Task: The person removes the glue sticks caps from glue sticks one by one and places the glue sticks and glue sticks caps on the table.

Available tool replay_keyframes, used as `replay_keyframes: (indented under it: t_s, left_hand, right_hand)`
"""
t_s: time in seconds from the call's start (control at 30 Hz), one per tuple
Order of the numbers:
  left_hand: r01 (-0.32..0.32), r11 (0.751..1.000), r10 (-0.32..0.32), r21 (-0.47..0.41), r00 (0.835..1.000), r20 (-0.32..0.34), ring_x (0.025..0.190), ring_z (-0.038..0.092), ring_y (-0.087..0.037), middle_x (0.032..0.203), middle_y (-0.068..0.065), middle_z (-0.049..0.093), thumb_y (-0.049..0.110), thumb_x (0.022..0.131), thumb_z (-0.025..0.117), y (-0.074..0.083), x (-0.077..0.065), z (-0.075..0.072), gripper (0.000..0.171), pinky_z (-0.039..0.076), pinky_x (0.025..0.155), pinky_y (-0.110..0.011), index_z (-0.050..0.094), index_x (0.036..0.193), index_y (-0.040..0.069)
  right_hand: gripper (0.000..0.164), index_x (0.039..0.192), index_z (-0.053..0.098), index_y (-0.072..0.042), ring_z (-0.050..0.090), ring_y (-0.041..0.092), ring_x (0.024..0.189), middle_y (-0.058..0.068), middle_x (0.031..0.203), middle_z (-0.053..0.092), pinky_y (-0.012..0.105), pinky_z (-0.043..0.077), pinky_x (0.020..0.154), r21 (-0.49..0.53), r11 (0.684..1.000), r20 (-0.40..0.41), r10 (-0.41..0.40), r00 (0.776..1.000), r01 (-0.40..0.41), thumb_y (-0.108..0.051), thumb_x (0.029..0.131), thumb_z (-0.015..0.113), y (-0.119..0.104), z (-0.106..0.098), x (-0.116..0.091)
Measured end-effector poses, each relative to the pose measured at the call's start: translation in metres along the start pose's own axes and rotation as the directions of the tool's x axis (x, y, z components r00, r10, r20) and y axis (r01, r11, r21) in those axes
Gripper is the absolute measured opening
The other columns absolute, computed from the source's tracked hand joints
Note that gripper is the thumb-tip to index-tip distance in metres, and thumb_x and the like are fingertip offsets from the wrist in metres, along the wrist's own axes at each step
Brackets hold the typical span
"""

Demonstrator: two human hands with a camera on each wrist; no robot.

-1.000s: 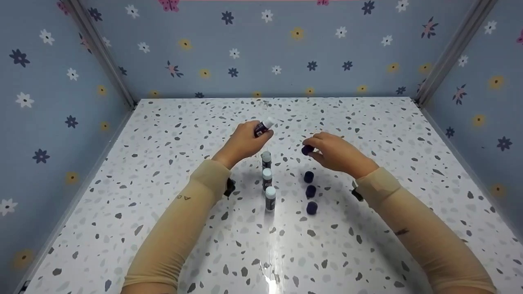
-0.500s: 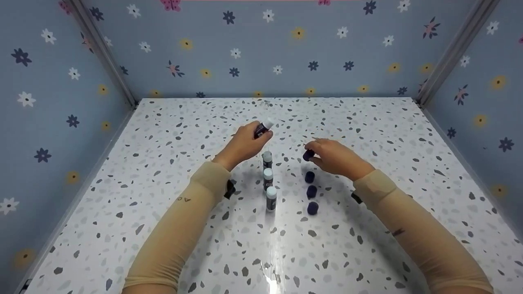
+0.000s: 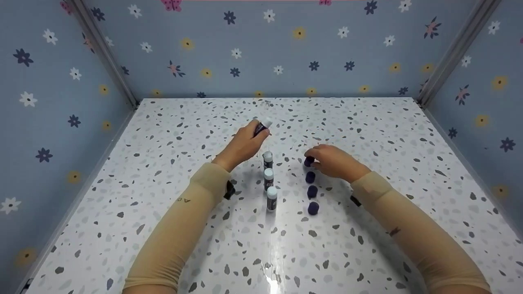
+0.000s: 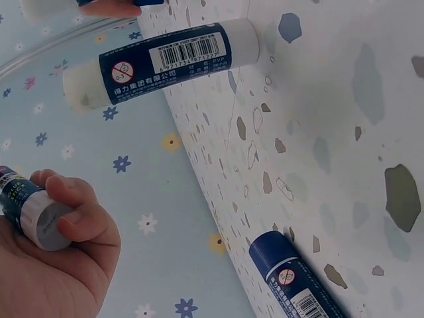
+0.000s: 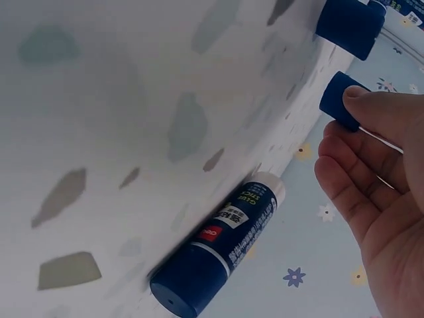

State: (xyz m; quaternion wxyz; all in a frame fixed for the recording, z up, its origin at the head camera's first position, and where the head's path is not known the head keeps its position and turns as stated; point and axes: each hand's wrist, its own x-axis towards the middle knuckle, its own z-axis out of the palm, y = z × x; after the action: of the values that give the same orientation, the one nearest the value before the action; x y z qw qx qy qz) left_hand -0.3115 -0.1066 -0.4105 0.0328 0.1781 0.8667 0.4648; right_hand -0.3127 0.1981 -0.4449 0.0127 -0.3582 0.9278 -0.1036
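My left hand (image 3: 243, 143) grips a glue stick (image 3: 262, 127), its white end pointing up and to the right. In the left wrist view, fingers curl round this glue stick's white base (image 4: 41, 222). Between the hands, an upright glue stick (image 3: 271, 199) without a cap heads a front-to-back row of three. My right hand (image 3: 337, 163) pinches a dark blue cap (image 3: 309, 161), held low at the far end of a row of caps. Thumb and fingertips hold that cap (image 5: 341, 99) in the right wrist view.
Three loose caps, including the nearest cap (image 3: 313, 208), stand right of the glue sticks. A capped glue stick (image 5: 228, 232) shows in the right wrist view, another capped stick (image 4: 298, 285) in the left. The speckled table (image 3: 163, 245) meets a flowered wall (image 3: 253, 41) behind.
The right hand has moved down and toward the person with its cap, closer to the row of caps. The left hand keeps its glue stick and has barely shifted.
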Motion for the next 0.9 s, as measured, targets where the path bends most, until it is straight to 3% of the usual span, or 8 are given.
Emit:
replay_keyframes:
  t_s: [0.33, 0.6, 0.9]
  left_hand:
    - [-0.005, 0.999, 0.005, -0.044, 1.000, -0.002, 0.076, 0.038, -0.020, 0.089, -0.005, 0.041, 0.035, 0.115, 0.032, -0.006, 0.005, 0.002, 0.030, 0.035, 0.072, -0.036, 0.042, 0.117, 0.007]
    - [-0.006, 0.997, 0.004, -0.072, 1.000, -0.029, 0.079, 0.039, -0.021, 0.094, -0.007, 0.042, 0.032, 0.117, 0.033, -0.008, 0.005, 0.003, 0.031, 0.036, 0.074, -0.037, 0.040, 0.128, 0.004]
    - [-0.007, 0.997, 0.005, -0.072, 0.999, -0.032, 0.084, 0.041, -0.023, 0.099, -0.008, 0.043, 0.030, 0.118, 0.033, -0.011, 0.005, 0.003, 0.031, 0.037, 0.078, -0.038, 0.040, 0.131, 0.002]
  right_hand:
    - [0.016, 0.114, 0.077, -0.002, 0.076, 0.035, 0.106, 0.016, 0.112, 0.079, 0.051, 0.060, 0.100, 0.019, 1.000, 0.033, 0.015, 0.999, -0.016, 0.001, 0.099, 0.073, 0.002, 0.005, 0.004]
    - [0.009, 0.105, 0.076, -0.005, 0.074, 0.032, 0.097, 0.013, 0.102, 0.078, 0.049, 0.061, 0.093, 0.019, 0.999, 0.056, 0.031, 0.998, -0.032, 0.000, 0.100, 0.071, 0.003, 0.006, 0.005]
    - [0.010, 0.095, 0.075, -0.005, 0.073, 0.030, 0.090, 0.011, 0.095, 0.077, 0.048, 0.061, 0.088, 0.053, 0.998, 0.013, -0.031, 0.999, 0.030, 0.004, 0.098, 0.070, 0.004, 0.009, 0.004]
